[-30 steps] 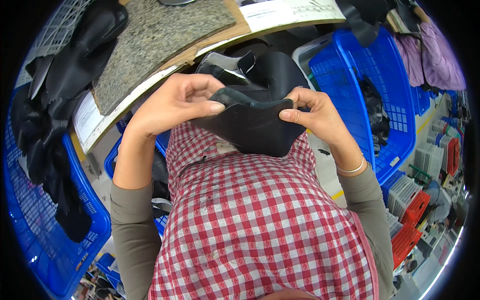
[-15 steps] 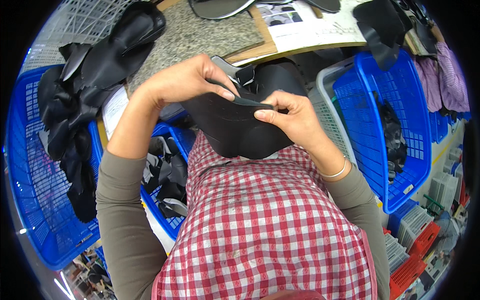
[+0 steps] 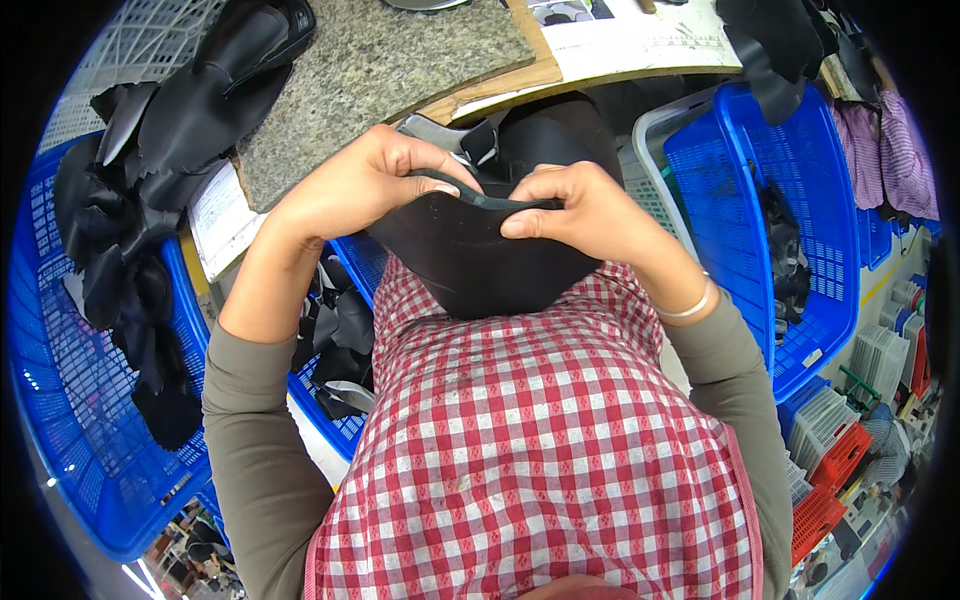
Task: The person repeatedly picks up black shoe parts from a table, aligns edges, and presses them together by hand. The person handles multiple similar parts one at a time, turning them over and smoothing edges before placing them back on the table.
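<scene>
A black leather piece (image 3: 490, 265), perhaps a shoe upper, hangs in front of my red checked apron, its top edge raised. My left hand (image 3: 385, 175) pinches that edge on the left, thumb and fingers pressed together. On the right, my right hand (image 3: 570, 205) holds the same edge with its thumb on the near face. Between the hands the rim curves and shows a dark greenish lining. A grey and black part (image 3: 450, 138) shows just beyond the left fingers; whether it joins the held piece I cannot tell.
A granite slab (image 3: 390, 70) lies on the wooden-edged table ahead. Blue crates stand at the left (image 3: 90, 420) and right (image 3: 790, 220), and black leather pieces (image 3: 150, 240) drape over the left one. A smaller blue crate (image 3: 345, 430) holds scraps beside my left arm.
Both hands keep their pinch on the leather piece. They have come slightly closer together, and its edge now bows more between them. The whole view has shifted a little.
</scene>
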Demonstrator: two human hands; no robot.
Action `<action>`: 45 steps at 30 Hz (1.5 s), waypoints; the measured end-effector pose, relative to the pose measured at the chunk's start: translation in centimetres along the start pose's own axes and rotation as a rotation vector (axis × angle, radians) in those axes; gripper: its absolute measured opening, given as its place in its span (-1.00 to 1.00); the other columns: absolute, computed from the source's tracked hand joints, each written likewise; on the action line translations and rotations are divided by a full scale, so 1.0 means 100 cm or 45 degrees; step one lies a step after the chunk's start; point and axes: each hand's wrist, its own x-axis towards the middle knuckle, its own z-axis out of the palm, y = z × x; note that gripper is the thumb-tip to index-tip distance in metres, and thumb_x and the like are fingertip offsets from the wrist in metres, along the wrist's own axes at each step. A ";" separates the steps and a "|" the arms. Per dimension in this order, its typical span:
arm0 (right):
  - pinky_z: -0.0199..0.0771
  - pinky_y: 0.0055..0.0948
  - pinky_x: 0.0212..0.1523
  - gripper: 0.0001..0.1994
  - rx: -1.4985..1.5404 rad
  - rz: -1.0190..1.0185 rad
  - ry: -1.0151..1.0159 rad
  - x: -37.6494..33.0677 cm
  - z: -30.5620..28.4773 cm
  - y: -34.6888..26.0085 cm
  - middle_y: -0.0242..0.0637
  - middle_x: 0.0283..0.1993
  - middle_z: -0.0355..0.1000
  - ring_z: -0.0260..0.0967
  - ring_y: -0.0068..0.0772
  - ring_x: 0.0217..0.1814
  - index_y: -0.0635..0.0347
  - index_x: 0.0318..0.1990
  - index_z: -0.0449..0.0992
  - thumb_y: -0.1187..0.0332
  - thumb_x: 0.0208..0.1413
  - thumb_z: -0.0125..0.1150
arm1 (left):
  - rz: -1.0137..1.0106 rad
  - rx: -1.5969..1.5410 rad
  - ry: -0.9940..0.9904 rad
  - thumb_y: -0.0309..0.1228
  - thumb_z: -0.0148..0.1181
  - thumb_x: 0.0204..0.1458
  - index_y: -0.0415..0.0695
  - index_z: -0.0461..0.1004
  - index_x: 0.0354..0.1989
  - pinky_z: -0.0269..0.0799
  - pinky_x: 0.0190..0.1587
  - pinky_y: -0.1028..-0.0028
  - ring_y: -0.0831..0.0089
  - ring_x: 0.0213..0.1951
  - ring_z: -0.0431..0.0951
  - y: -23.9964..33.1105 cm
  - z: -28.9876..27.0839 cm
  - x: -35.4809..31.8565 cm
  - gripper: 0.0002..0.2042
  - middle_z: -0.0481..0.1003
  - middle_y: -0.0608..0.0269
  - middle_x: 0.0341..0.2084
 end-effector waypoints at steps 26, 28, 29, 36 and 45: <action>0.47 -0.51 -0.24 -0.71 0.222 0.182 0.062 0.006 0.002 0.013 -0.38 -0.41 0.60 0.44 -0.64 -0.35 0.29 -0.21 0.76 0.22 0.10 0.57 | 0.230 0.004 0.024 -0.60 0.20 0.22 -0.29 0.69 -0.05 0.57 -0.02 0.51 0.52 -0.15 0.67 -0.022 0.008 0.022 -0.80 0.71 0.19 -0.24; 0.47 -0.51 -0.27 -0.71 0.269 0.197 0.117 0.002 0.006 0.012 -0.37 -0.41 0.62 0.46 -0.64 -0.36 0.28 -0.22 0.76 0.21 0.09 0.58 | 0.305 0.074 0.043 -0.58 0.19 0.25 -0.29 0.68 -0.06 0.56 -0.01 0.51 0.51 -0.14 0.67 -0.021 0.009 0.020 -0.82 0.70 0.19 -0.24; 0.47 -0.50 -0.29 -0.72 0.223 0.205 0.163 0.000 0.008 0.012 -0.35 -0.41 0.62 0.47 -0.63 -0.37 0.27 -0.22 0.76 0.21 0.09 0.58 | 0.203 0.006 0.085 -0.54 0.20 0.26 -0.29 0.67 -0.05 0.54 -0.02 0.51 0.52 -0.15 0.65 -0.019 0.009 0.018 -0.82 0.69 0.22 -0.25; 0.48 -0.48 -0.32 -0.73 -0.020 0.185 0.288 -0.009 0.009 0.005 -0.24 -0.39 0.65 0.53 -0.54 -0.40 0.21 -0.22 0.78 0.20 0.08 0.58 | 0.002 0.031 0.444 -0.36 0.39 0.22 -0.29 0.55 -0.10 0.44 -0.24 0.52 0.68 -0.30 0.44 -0.016 0.041 -0.009 -0.75 0.53 0.40 -0.40; 0.49 -0.09 -0.26 -0.68 -0.486 -0.164 0.115 0.019 0.016 -0.016 -0.05 -0.34 0.57 0.55 0.08 -0.27 0.21 -0.17 0.59 0.13 0.19 0.42 | 0.063 0.060 0.597 -0.40 0.44 0.13 -0.26 0.59 -0.15 0.46 -0.23 0.45 0.61 -0.35 0.46 -0.017 0.052 -0.018 -0.77 0.57 0.28 -0.43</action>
